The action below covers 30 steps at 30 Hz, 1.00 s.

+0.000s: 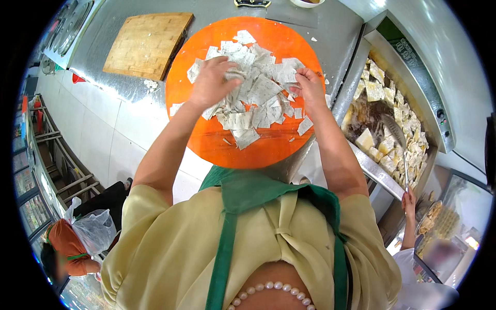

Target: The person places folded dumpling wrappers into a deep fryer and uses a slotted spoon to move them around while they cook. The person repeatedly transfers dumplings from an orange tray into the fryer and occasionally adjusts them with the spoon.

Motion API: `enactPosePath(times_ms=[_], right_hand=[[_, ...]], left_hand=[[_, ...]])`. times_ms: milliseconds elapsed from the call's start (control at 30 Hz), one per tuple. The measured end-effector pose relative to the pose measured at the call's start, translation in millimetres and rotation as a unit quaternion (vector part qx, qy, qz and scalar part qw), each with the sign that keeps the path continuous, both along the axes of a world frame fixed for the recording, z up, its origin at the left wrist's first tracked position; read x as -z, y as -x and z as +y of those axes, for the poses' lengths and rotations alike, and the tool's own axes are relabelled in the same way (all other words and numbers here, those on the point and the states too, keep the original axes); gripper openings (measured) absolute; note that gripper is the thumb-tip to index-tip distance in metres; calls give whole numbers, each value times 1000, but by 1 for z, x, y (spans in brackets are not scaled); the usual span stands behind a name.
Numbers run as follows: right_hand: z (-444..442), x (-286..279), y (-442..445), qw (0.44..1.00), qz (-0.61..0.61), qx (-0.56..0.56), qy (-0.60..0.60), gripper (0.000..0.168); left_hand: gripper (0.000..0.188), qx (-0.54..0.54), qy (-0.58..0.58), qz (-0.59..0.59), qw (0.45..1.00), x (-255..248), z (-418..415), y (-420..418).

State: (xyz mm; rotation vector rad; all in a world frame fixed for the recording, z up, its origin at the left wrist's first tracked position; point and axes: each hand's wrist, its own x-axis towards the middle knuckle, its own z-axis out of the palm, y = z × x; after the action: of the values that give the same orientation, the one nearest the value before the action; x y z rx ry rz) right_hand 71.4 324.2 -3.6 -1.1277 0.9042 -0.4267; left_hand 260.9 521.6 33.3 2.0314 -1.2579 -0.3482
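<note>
A loose pile of flat, speckled pale dough pieces (pixel 264 90) covers much of a round orange board (pixel 248 155) in front of me. My left hand (pixel 217 81) lies over the left side of the pile, thumb and fingers spread around some folded pieces; whether it grips them is unclear. At the pile's right edge, my right hand (pixel 310 87) pinches a squarish dough piece (pixel 285 73) between thumb and fingers. Smaller scraps lie scattered around the board's lower right.
A wooden cutting board (pixel 147 44) rests on the steel counter (pixel 93 62). Beyond the orange board are a black-handled knife (pixel 252 3) and a bowl (pixel 307 3). To the right, another person's hand (pixel 408 201) holds a ladle (pixel 395 131) in a fryer (pixel 366 112) full of frying pieces.
</note>
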Motion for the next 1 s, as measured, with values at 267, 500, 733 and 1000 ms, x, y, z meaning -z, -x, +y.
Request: enactPosePath(times_ms=[267,500,733,1000], right_hand=[[-17,-32,27,987,-141,-43,-68,16],[-34,-67,108,993,-116,34,-3,33],[-91,-29,220,980,101,137,104,36],[-95,-12,301,922,322,67,203,33]], left_hand=[[39,180,-224,-191,939,4,-70,56],[25,49,-137,-53,988,-2,-71,43],[18,-80,-8,584,808,-22,-96,48],[38,13,-92,584,806,-44,-137,111]])
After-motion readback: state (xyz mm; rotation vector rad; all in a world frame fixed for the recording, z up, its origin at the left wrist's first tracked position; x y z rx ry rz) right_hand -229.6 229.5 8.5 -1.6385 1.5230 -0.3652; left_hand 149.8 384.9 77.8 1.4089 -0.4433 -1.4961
